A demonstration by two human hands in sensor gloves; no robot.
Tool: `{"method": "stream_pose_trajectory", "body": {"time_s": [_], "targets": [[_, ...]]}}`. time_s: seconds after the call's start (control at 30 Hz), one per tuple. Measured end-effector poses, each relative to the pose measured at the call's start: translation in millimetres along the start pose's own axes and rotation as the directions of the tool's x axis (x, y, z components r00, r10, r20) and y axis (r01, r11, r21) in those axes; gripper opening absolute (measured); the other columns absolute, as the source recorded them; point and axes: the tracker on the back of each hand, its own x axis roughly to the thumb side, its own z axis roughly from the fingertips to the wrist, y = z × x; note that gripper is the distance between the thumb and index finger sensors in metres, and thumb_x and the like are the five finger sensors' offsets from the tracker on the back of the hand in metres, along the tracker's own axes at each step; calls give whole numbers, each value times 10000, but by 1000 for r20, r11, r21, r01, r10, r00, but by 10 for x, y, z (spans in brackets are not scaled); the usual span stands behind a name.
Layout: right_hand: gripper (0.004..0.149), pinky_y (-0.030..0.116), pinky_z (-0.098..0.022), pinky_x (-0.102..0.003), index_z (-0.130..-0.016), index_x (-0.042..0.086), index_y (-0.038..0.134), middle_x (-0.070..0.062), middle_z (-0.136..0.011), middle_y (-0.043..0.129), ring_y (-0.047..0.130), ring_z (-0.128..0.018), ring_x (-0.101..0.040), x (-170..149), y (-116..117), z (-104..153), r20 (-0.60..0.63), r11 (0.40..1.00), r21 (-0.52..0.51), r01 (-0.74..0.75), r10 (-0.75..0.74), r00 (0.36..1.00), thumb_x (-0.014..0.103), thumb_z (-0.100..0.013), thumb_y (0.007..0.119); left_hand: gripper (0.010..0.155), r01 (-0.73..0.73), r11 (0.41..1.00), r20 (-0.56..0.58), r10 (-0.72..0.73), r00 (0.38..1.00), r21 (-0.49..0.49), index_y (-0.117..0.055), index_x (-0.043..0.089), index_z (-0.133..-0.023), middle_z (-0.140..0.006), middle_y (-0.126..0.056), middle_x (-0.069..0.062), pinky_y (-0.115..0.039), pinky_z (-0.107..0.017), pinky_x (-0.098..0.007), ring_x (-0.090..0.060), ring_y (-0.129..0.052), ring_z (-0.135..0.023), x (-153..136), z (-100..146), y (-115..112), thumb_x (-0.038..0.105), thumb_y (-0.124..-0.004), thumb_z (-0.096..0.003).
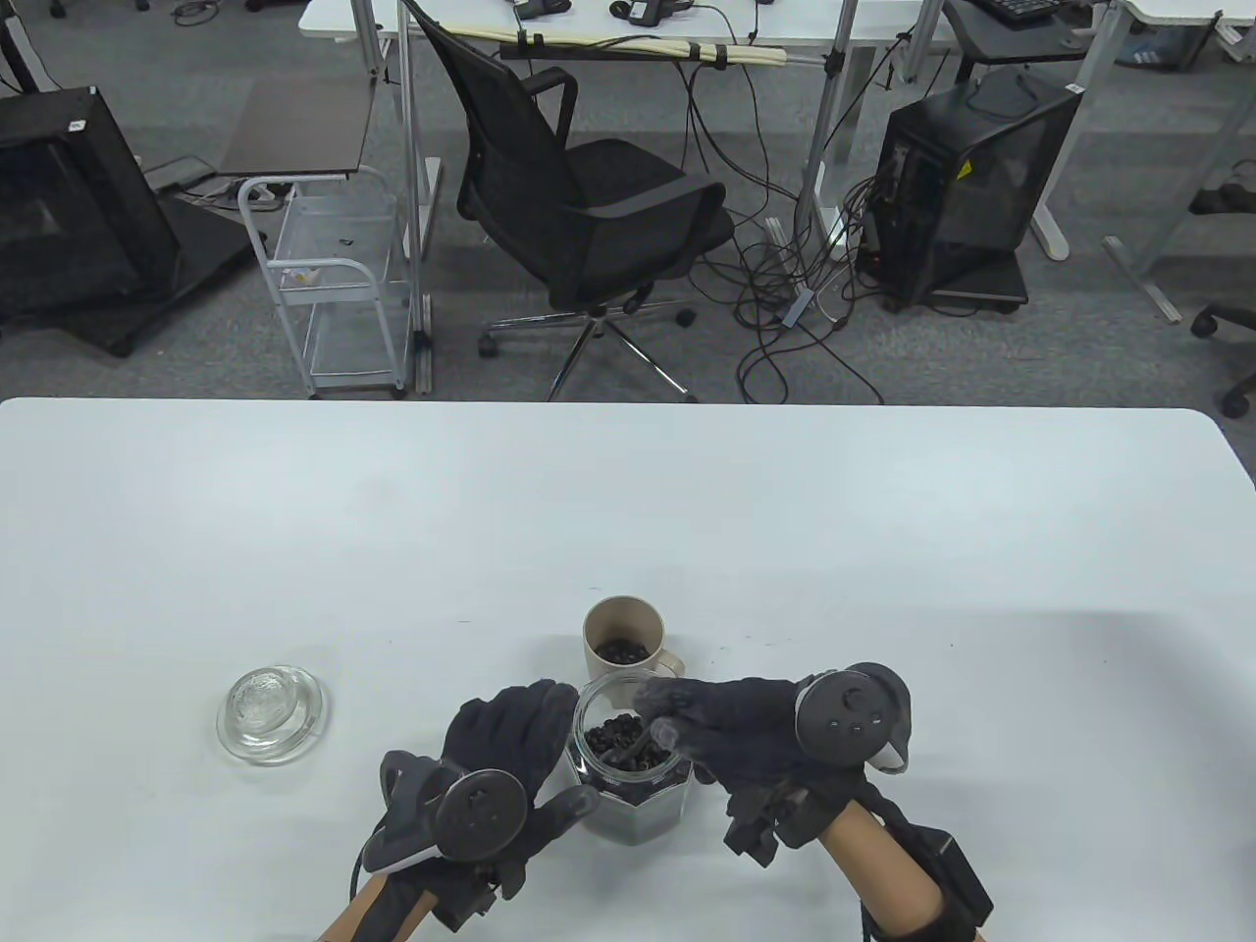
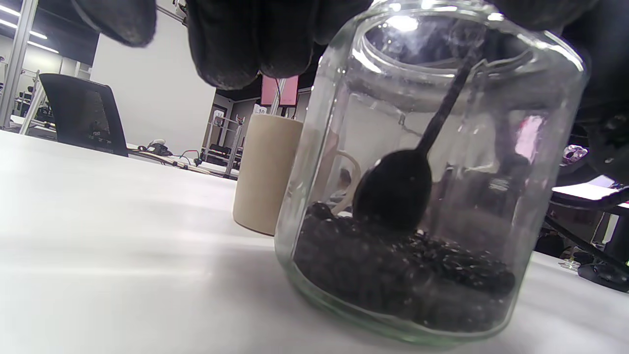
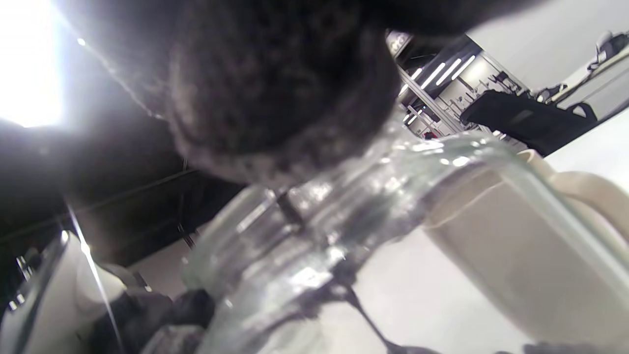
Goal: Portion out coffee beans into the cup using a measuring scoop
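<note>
A white desk (image 1: 294, 510) fills the lower half of the table view, with an office behind it. Near the front edge stands a clear glass jar (image 1: 628, 775), roughly a third full of dark coffee beans (image 2: 393, 270). The left hand (image 1: 500, 756), in a black sensor glove, wraps its fingers around the jar's left side and steadies it. The right hand (image 1: 736, 726) reaches over the jar's mouth and pinches the thin handle of a black measuring scoop (image 2: 395, 189). In the left wrist view the scoop's bowl hangs inside the jar with its tip touching the top of the beans; whether it has any beans in it is hard to tell through the glass. Just behind the jar, touching or nearly touching it, stands a beige cup (image 1: 620, 643) with its handle to the right and a shallow layer of beans already at its bottom. Well apart to the left lies a round glass lid (image 1: 272, 711).

The jar is likely heavy, smooth and breakable, so a firm grip around its body, as the left hand has now, suits it. The scoop looks light and stiff, with a slim handle best pinched near its upper end so the bowl can be kept level. The loose beans will probably roll off a tilted scoop, and the cup seems light enough to tip if knocked
</note>
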Motion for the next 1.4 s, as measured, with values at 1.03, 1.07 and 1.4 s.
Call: {"method": "stream_pose_trajectory", "body": {"time_s": [1.03,1.07,1.4], "targets": [[429,865,-35,-203,-795,130,937,-166,-482,1110,1050,-89,-70,-251,95,139,-293,927,-227,299,-358,887,429,-492,887,904,4,1000,0,-4,1000,1,-326,182,-1169,-1238,-494,-111,-535,-752,-700,-398,-638,-1105,5,2,1,769,-485,-501],[425,867,-34,-202,-787,127,940,-169,-478,1109,1054,-95,-67,-265,87,149,-296,917,-251,311,-379,877,428,-491,889,905,4,1000,0,-4,1000,0,-326,182,-1169,-1239,-493,-113,-535,-751,-700,-399,-638,-1105,4,2,1,770,-485,-500],[431,877,-19,-191,-763,103,939,-145,-430,1112,1069,-96,-50,-435,10,247,-338,816,-443,373,-537,773,438,-499,878,904,3,1000,-1,-3,1000,0,-326,182,-1169,-1237,-497,-114,-536,-752,-699,-398,-640,-1104,3,3,2,769,-487,-500]]}}
